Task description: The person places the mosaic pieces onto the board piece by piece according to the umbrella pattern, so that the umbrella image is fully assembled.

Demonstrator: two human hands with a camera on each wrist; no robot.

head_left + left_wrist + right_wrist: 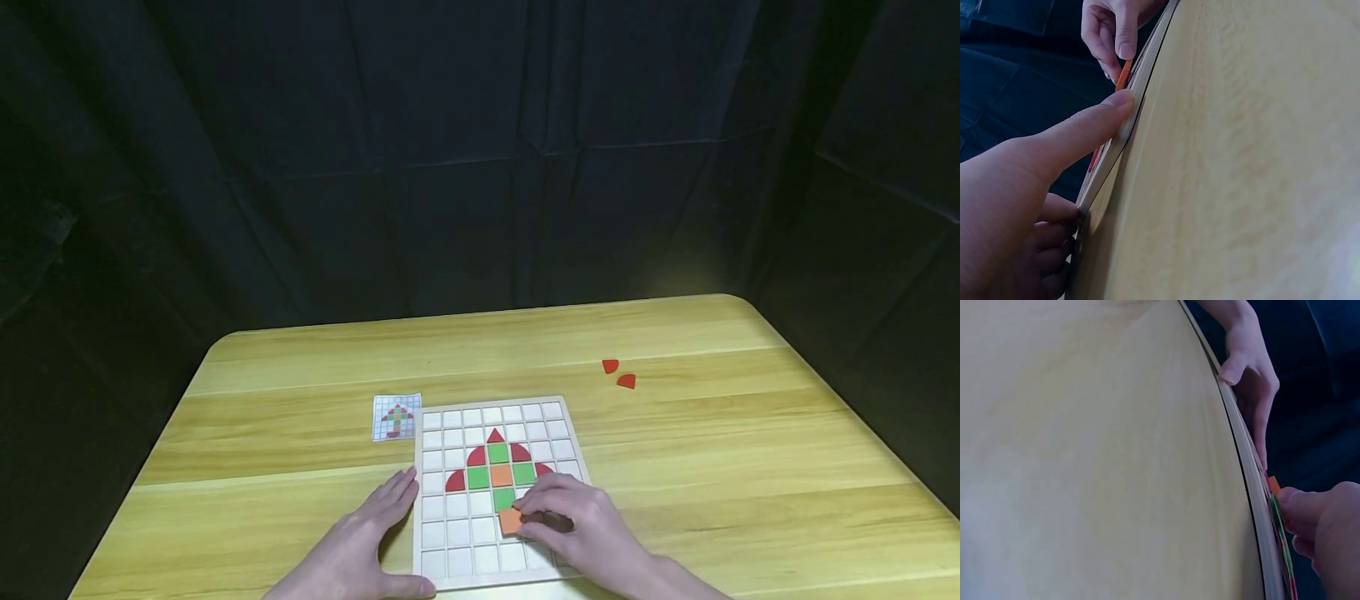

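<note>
My right hand (583, 518) pinches an orange square tile (510, 522) between thumb and fingers. The tile sits slightly askew over a cell of the white grid board (458, 532), just below a green square tile (503, 499). Tiles on the board form a pattern: a red triangle (495, 436) on top, red quarter-circles (455, 481) at the sides, and green squares around an orange square (501, 475). My left hand (356, 537) rests along the board's left side, its thumb at the near left corner and its fingertips by the edge. The right fingers partly cover the right-hand quarter-circle.
A small printed pattern card (397, 417) lies beside the board's far left corner. Two loose red quarter-circle pieces (611, 367) lie on the wooden table (742, 467), beyond the board to the right. A dark curtain (465, 167) hangs behind the table.
</note>
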